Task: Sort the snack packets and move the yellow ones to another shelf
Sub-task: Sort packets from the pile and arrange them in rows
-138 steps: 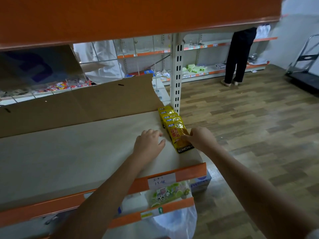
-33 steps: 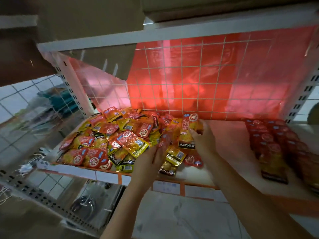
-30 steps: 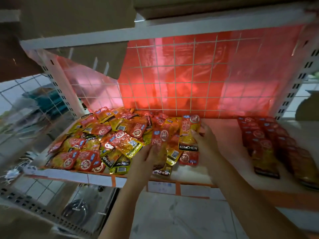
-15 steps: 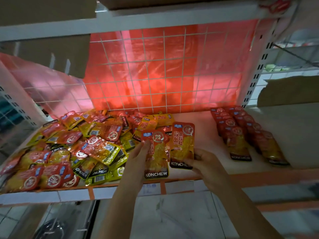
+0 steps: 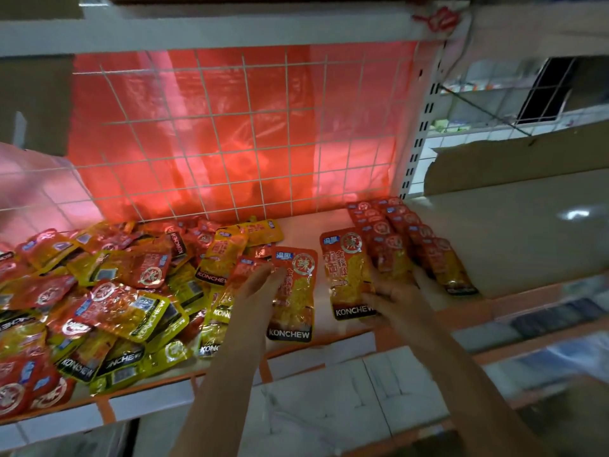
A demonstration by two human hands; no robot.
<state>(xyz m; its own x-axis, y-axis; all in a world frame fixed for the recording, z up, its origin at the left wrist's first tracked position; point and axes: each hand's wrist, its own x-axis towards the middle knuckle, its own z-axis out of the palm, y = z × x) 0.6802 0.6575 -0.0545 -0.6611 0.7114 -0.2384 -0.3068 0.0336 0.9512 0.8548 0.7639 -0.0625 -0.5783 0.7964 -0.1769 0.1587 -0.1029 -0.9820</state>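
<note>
hands are working over a shelf (image 5: 329, 222) backed by a wire grid (image 5: 230, 133) with red film behind it. left hand (image 5: 260, 285) is lying with straight fingers on a red packet (image 5: 295, 291) at the centre, pressing it flat rather than gripping it. right hand (image 5: 395, 291), at 3 o'clock from the left, is pinching the lower right edge of a second red packet (image 5: 347, 272), thumb on its front, fingers curled behind. that packet is sitting just beside the red row (image 5: 408, 242), which is running from 1 o'clock back toward the grid. mixed pile (image 5: 108, 291) of red and yellow packets is spreading out at 9 o'clock, with yellow packets (image 5: 224, 252) lying among the red ones at 11 o'clock of the left hand. cardboard (image 5: 514, 159) is lining the neighbouring bay at 2 o'clock.
</note>
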